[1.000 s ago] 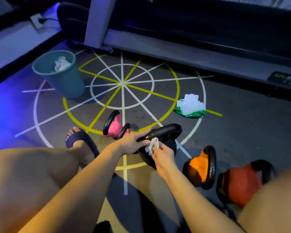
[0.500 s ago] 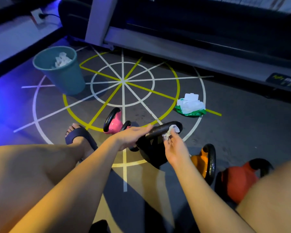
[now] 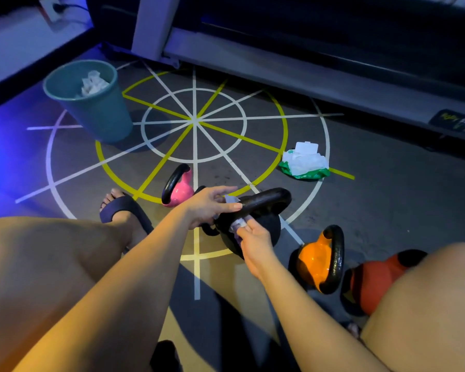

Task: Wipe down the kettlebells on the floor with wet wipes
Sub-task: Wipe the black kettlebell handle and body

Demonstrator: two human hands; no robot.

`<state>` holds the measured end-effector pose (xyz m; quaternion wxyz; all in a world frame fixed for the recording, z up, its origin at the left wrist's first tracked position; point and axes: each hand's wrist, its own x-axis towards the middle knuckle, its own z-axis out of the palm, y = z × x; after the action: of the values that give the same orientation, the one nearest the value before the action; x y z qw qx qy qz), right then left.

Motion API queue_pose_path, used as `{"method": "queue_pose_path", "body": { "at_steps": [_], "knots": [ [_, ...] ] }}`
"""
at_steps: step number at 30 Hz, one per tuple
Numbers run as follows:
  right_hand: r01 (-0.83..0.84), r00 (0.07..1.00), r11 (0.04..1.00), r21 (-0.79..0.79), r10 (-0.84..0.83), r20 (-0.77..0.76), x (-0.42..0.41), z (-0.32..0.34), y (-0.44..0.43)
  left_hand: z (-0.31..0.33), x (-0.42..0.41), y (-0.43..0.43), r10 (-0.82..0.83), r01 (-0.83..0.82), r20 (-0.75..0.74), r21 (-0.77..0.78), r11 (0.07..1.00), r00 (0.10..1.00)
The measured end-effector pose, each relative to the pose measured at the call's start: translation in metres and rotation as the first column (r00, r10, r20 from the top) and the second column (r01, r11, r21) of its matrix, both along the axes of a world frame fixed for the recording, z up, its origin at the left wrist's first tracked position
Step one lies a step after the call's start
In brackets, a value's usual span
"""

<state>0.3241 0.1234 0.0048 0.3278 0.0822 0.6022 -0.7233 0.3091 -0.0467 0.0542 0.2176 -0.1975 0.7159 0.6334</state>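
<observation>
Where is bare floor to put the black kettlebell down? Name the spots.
Free: the painted circle's middle, between bin and wipes pack; also the floor right of the pack. Crowded: pink kettlebell left of the black kettlebell, orange kettlebell and red kettlebell right.

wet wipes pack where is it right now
In the head view the wet wipes pack lies on the floor right of centre, on the outer white ring, beyond the black kettlebell and orange kettlebell.
</observation>
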Motion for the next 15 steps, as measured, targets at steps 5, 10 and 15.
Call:
{"method": "queue_pose_path", "body": {
  "at_steps": [5, 10, 15],
  "knots": [
    [-0.048, 0.996, 0.991, 0.127, 0.057, -0.069, -0.002, 0.000, 0.008, 0.009, 0.001, 0.002, -0.060, 0.059, -0.023, -0.068, 0.996, 0.998],
    [0.169, 0.971, 0.969, -0.182, -0.132, 0.197, -0.007, 0.008, 0.010, 0.006, 0.005, 0.004, -0.046, 0.043, -0.046, -0.062, 0.997, 0.998],
    [0.546, 0.817, 0.769, -0.332, -0.402, 0.413, -0.034, 0.016, 0.028, 0.007, 0.006, 0.006, -0.017, 0.015, -0.013, -0.130, 0.991, 1.000]
  ]
}}
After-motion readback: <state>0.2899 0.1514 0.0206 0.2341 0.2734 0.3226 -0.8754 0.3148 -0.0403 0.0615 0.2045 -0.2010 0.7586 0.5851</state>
